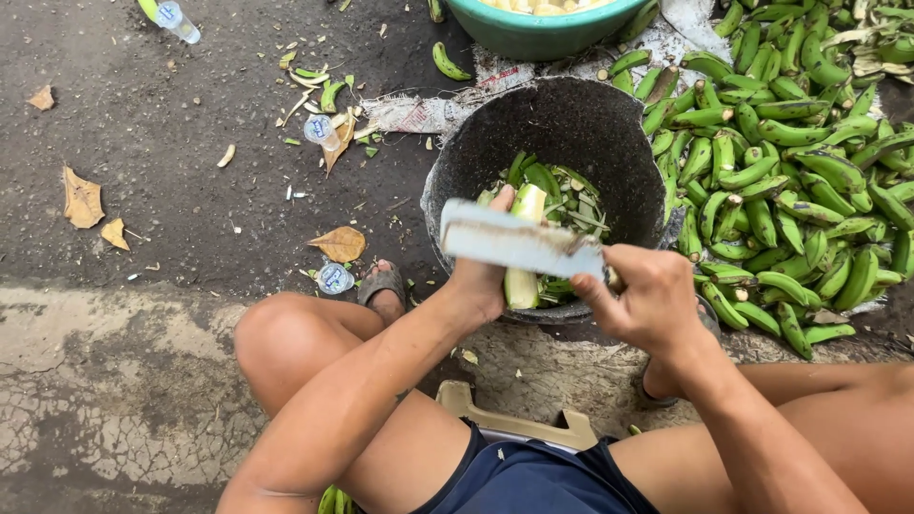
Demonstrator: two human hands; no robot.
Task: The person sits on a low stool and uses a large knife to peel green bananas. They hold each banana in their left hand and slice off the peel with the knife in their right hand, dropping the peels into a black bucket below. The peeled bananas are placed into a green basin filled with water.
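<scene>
While the left hand (pixel 481 281) grips a half-peeled banana (pixel 524 247) over the dark basin (pixel 571 124), the right hand (pixel 647 300) clamps a broad knife (pixel 519 243). The blade lies across the banana, between both hands.

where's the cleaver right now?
Head view, centre: the cleaver is in the right hand, blade lying across the half-peeled banana held by the left hand, over the near rim of the black tub of peels.

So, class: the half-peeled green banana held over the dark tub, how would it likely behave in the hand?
The banana is probably stiff: it stands upright from the left hand without drooping. Its pale peeled face may be slippery or sticky. Being curved and thick, it would likely rock rather than roll if dropped among the peels in the tub.
</scene>
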